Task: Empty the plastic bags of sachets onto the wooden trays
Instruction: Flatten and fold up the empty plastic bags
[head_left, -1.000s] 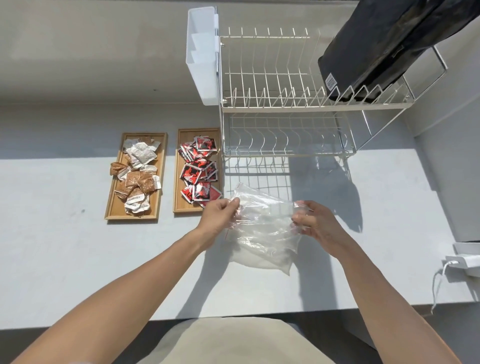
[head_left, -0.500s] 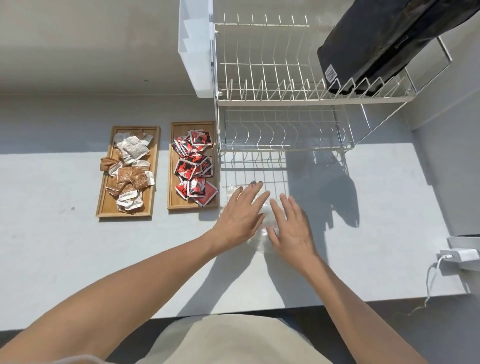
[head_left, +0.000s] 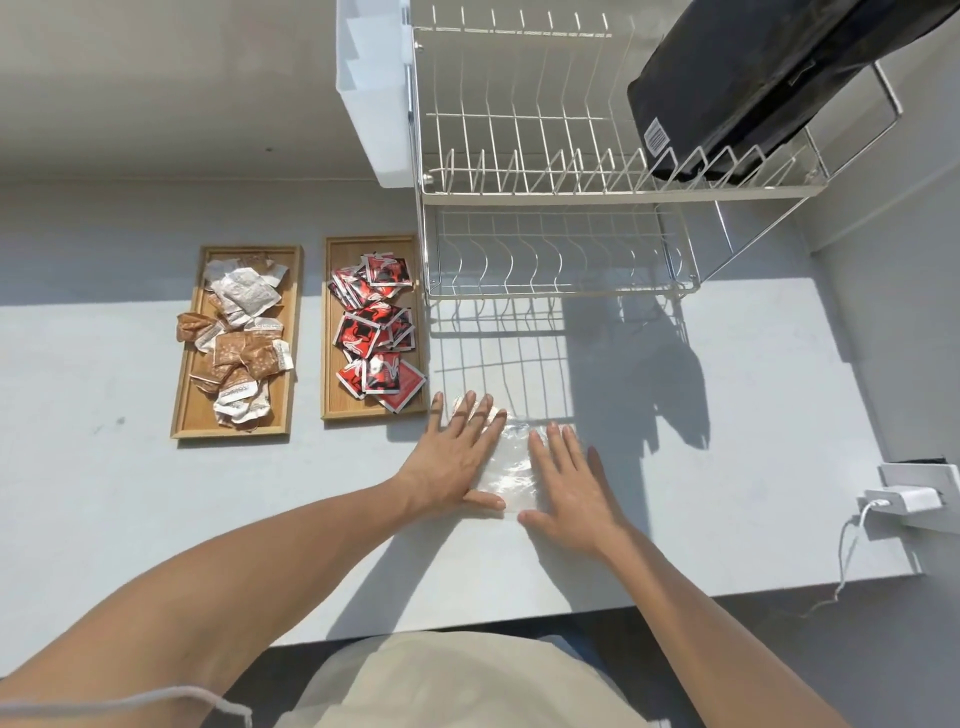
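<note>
Two wooden trays lie side by side on the white counter. The left tray (head_left: 187, 410) holds a heap of brown and white sachets (head_left: 239, 338). The right tray (head_left: 332, 374) holds red and black sachets (head_left: 376, 332). Just right of it, a clear, flattened plastic bag (head_left: 511, 462) lies on the counter with no sachets visible in it. My left hand (head_left: 457, 457) rests palm-down on its left part, fingers spread. My right hand (head_left: 569, 483) lies flat on its right part. Neither hand grips anything.
A white two-tier wire dish rack (head_left: 561, 192) stands behind the bag, with a white plastic holder (head_left: 371, 93) on its left end and a black bag (head_left: 769, 78) on top. A white charger and cable (head_left: 904, 501) sit on a wall socket at right.
A second ago both hands held the bag up by its edges. They laid it down and flattened it, and now rest a little further apart on it.
</note>
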